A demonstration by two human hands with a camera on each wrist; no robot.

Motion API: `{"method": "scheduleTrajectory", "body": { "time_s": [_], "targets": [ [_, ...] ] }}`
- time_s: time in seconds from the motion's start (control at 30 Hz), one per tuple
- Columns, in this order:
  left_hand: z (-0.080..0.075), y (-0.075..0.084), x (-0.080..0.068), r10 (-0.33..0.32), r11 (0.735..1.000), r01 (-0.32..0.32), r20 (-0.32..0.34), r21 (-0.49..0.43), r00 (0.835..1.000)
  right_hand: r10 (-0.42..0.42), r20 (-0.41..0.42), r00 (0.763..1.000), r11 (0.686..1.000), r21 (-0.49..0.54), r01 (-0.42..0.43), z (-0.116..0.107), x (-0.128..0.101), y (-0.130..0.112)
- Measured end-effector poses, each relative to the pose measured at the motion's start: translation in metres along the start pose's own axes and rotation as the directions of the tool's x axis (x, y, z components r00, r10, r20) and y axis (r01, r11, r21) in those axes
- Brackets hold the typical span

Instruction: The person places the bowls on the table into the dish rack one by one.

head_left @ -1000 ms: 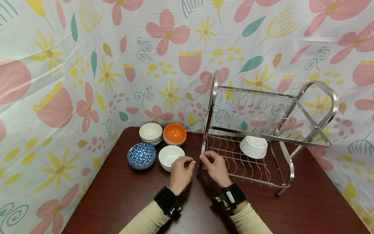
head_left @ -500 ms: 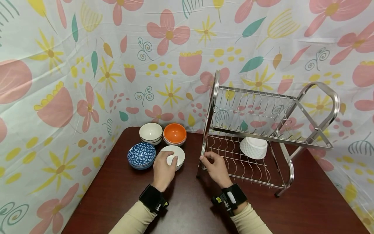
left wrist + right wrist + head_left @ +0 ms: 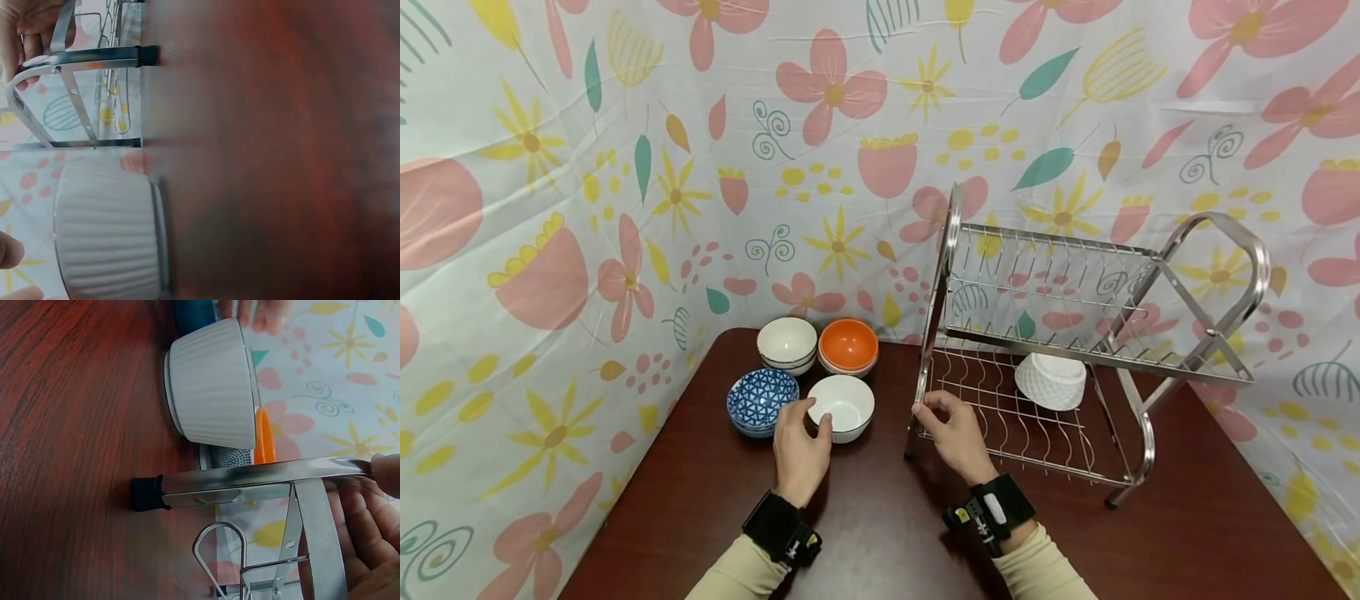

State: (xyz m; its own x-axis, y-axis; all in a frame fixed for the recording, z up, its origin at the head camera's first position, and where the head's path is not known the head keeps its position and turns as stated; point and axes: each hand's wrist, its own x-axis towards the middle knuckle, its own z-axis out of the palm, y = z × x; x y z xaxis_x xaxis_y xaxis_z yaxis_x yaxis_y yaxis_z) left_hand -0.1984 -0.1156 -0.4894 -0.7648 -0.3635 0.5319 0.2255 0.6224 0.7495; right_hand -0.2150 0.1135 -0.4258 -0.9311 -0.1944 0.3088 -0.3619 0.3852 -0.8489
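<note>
White bowl [image 3: 846,400] in the head view: upright on the table [image 3: 880,533], just beyond and to the right of the left hand [image 3: 802,454]. Left hand with thumb and fingertips apart, thumb overlapping the near edge of the bowl; contact impossible to tell from above. Just beyond the left hand, slightly to its left: blue patterned bowl [image 3: 763,398]. Farther past the same hand, cream bowls [image 3: 787,343] in a stack, and right of those, orange bowl [image 3: 848,345] set in paler ware. Right hand [image 3: 958,435] clamped on the near left upright of the metal dish rack [image 3: 1051,346]. To the right of the right hand and a little beyond, dimpled white bowl [image 3: 1051,382] tilted on the lower tier. Flowered cloth [image 3: 700,142] behind everything.

In the left wrist view, turned sideways: ribbed side of the white bowl near the left hand's parted fingertips, with a gap showing between. Farther off, right hand at the rack frame.

In the right wrist view: thumb of the right hand pressed on the rack frame, fingers behind it. Below that hand, black foot [image 3: 147,494] on the table. Beyond the frame, white bowl, with part of the orange bowl behind.
</note>
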Motion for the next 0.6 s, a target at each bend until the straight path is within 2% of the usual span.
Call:
{"method": "scheduleTrajectory", "body": {
  "time_s": [0.2,0.33,0.47,0.6],
  "targets": [
    [-0.0010,-0.0051,-0.0019,-0.049,0.998,0.049,0.007,-0.027,0.999,0.011,0.008,1.000,1.000,0.002,-0.011,-0.0016,0.0004,-0.0001],
    [-0.0022,-0.0056,-0.0001,-0.119,0.992,0.121,0.050,-0.035,0.992,0.012,0.011,1.000,1.000,0.004,-0.012,-0.0021,0.0005,0.0003],
    [-0.0040,-0.0064,0.0028,-0.218,0.976,0.218,0.120,0.020,0.968,0.013,0.011,1.000,1.000,0.013,-0.013,-0.0016,0.0011,0.0010],
    [-0.0049,-0.0069,0.0070,-0.293,0.956,0.286,0.170,0.060,0.941,0.017,0.012,1.000,1.000,0.024,-0.017,-0.0013,0.0016,0.0013]
  ]
}}
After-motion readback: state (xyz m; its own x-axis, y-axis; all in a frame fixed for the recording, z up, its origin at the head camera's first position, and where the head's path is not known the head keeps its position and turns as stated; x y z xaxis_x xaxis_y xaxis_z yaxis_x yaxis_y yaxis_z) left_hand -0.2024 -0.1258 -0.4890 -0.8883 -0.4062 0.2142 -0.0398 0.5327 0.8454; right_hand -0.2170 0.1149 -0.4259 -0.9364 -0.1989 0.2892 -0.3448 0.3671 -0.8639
